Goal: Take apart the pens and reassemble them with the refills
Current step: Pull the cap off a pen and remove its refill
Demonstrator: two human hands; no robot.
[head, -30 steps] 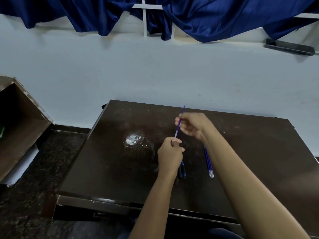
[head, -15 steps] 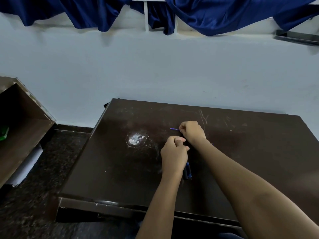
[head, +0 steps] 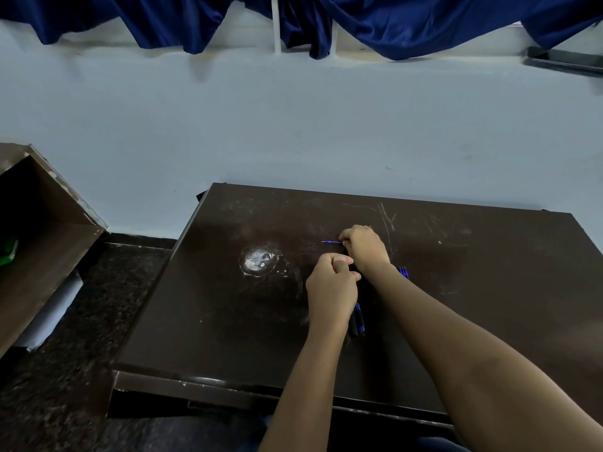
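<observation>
My right hand [head: 365,247] is curled round a thin blue refill [head: 331,242], whose tip sticks out to the left just above the dark brown table [head: 228,321]. Just in front of it, my left hand [head: 331,285] is closed in a fist round a pen barrel that is mostly hidden inside it. Dark blue pens [head: 357,321] lie on the table under my left wrist. More blue refills [head: 404,272] peek out behind my right forearm.
A round white scuff mark [head: 259,260] marks the tabletop left of my hands. A brown open cabinet [head: 39,230] stands at the left. The pale wall and a blue curtain [head: 359,17] are behind the table. The floor is dark and speckled.
My right hand has come down from holding the refill upright above the left fist to holding it level near the table. The left hand stays fisted.
</observation>
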